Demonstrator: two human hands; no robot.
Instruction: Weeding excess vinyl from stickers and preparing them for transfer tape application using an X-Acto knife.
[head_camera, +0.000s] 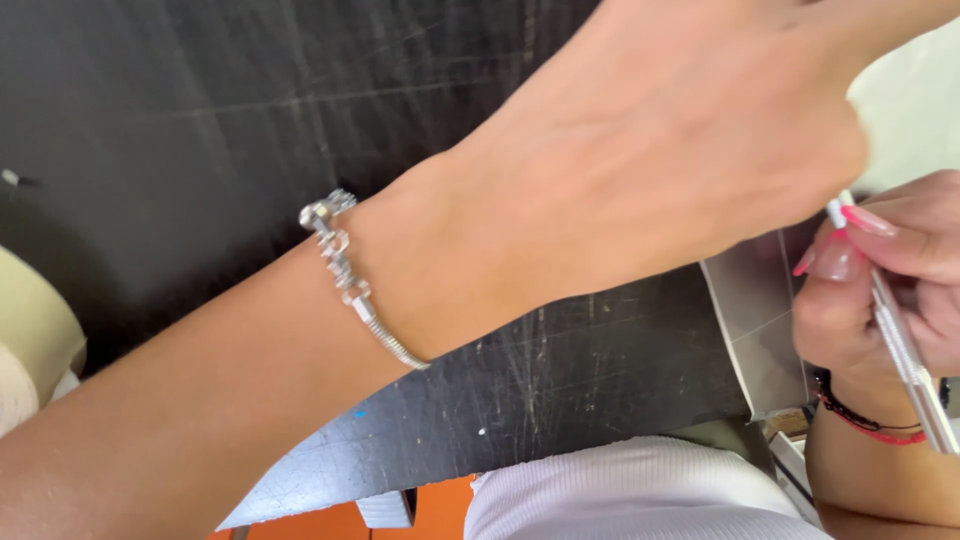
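1. Silver metal craft knife (905, 350) sat pinched in the right hand (880, 290), at the right edge.
2. The left hand (680, 140) reached across the black tabletop (200, 120); its grip was hidden, so I cannot tell.
3. A grey sheet (760, 330) lay just left of the knife.

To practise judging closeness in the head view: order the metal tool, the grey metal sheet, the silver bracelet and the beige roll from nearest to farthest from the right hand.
From the right hand:
1. Metal tool, held in its fingers.
2. Grey metal sheet, just beside it on the black mat.
3. Silver bracelet, on the left wrist, mid-frame.
4. Beige roll, at the far left edge.
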